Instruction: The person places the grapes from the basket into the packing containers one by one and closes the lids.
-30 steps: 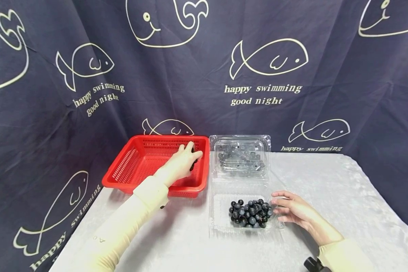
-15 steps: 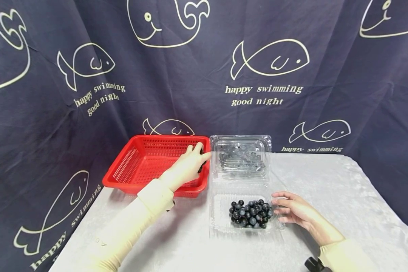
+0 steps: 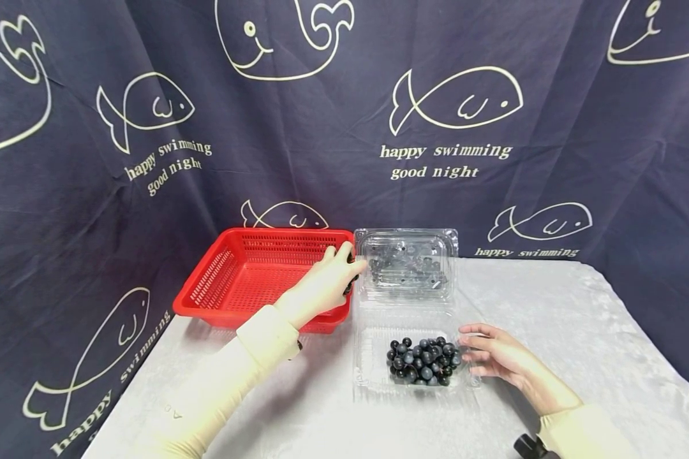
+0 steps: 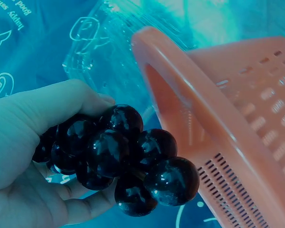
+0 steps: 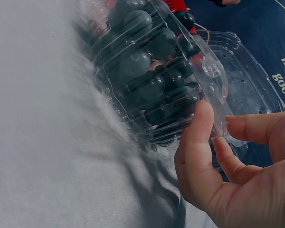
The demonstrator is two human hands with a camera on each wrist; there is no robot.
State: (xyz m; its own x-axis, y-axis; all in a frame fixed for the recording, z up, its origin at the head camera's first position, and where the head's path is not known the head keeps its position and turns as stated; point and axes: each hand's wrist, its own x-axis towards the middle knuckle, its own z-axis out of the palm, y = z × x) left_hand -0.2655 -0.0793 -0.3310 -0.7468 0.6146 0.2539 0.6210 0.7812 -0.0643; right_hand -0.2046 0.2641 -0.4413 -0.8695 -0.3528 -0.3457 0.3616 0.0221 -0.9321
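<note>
My left hand (image 3: 328, 280) grips a small bunch of dark grapes (image 4: 133, 156) above the right rim of the red basket (image 3: 207, 313). In the left wrist view the thumb lies over the bunch, fingers beneath it. A clear plastic clamshell (image 3: 370, 373) lies open just right of the basket, more dark grapes (image 3: 422, 360) in its near half. At the clamshell's right edge is my right hand (image 3: 508, 357), fingers spread and loosely bent. In the right wrist view the fingertips (image 5: 204, 114) are at the clamshell's side; firm contact is unclear.
The clamshell's raised lid (image 3: 404, 261) leans at the back, beside the basket. A grey-white cloth (image 3: 540, 299) covers the table. Dark blue curtains (image 3: 344, 127) with fish drawings hang behind and at the left.
My left hand has moved right with the bunch, from inside the basket to above its right rim, nearer the clamshell. The right hand has stayed in place.
</note>
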